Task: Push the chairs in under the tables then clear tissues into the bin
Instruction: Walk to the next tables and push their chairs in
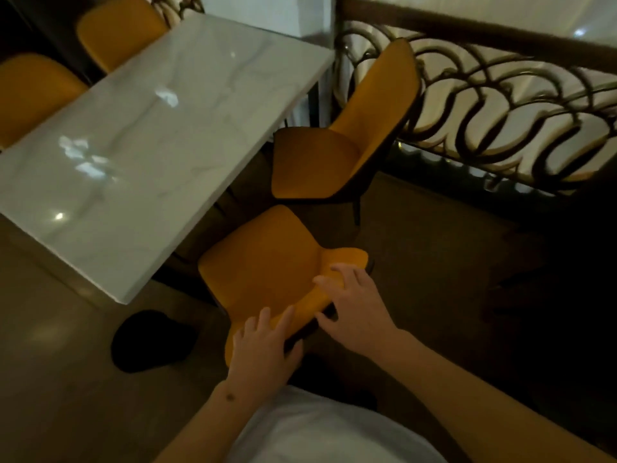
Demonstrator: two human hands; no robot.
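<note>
Both hands, L (pixel 263 349) & R (pixel 350 305), grip near chair (pixel 267 262) backrest.

Both hands (pixel 263 349) (pixel 354 305) seemingly gripping orange chair (pixel 263 262) beside marble table (pixel 150 128)

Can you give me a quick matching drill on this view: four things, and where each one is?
Things:
1. near chair
2. second chair
3. table
4. railing

Places or states:
A. along the right side, behind the chairs
B. gripped at its backrest by both the left hand and the right hand
C. left of the chairs, white marble top
D. untouched, pulled out, next to the railing

Pairs: 1-B, 2-D, 3-C, 4-A
</note>
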